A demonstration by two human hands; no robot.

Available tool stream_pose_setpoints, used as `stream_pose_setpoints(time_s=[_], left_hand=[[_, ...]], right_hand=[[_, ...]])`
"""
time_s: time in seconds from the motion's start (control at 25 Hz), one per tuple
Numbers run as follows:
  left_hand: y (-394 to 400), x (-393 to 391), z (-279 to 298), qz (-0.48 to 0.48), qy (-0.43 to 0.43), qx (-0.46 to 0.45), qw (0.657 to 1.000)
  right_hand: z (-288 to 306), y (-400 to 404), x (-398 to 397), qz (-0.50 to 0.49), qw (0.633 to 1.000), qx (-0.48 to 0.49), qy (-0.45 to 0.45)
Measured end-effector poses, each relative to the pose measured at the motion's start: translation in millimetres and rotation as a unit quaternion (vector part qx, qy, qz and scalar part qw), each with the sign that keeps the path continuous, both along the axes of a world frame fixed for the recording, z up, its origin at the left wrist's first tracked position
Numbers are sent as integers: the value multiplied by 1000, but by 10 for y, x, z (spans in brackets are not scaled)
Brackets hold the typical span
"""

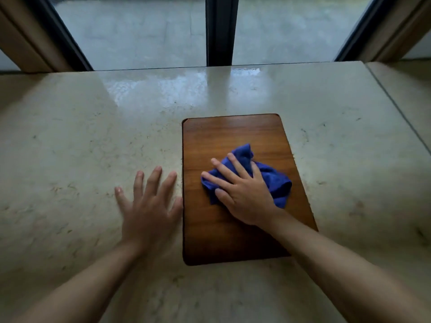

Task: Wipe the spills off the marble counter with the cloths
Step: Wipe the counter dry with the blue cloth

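Observation:
A crumpled blue cloth [270, 178] lies on a brown wooden board [233, 136] that rests on the beige marble counter [81, 141]. My right hand [240, 192] presses flat on the cloth with straight, spread fingers. My left hand [149, 206] lies flat on the marble just left of the board, fingers spread, its thumb near the board's left edge. A wet, glossy patch [158, 89] shines on the counter toward the window.
A window with a dark central frame post [220, 31] stands right behind the counter's far edge. A seam [396, 106] runs diagonally across the counter at the right. Wooden window jambs flank both upper corners.

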State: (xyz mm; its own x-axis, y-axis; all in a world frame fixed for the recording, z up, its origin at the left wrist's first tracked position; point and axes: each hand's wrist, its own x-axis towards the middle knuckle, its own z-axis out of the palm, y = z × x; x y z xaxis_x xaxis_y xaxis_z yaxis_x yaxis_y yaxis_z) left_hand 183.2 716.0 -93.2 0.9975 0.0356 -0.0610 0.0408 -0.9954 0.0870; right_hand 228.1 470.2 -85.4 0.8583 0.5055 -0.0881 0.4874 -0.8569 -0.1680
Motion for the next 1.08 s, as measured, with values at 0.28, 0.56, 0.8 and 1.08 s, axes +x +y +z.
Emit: stream_pose_setpoints(time_s=[0.28, 0.56, 0.8, 1.08], left_hand=[[350, -193, 184, -98, 45, -25, 994], [1224, -235, 288, -102, 27, 0, 994], [1431, 18, 62, -93, 44, -20, 994], [1438, -52, 18, -111, 21, 3, 994]], right_hand=[[38, -409, -2808, -217, 976, -20, -3], [-30, 538, -3445, -231, 972, -35, 4], [-123, 1021, -2190, -221, 974, -38, -18], [-56, 1172, 280, -270, 962, -28, -27]])
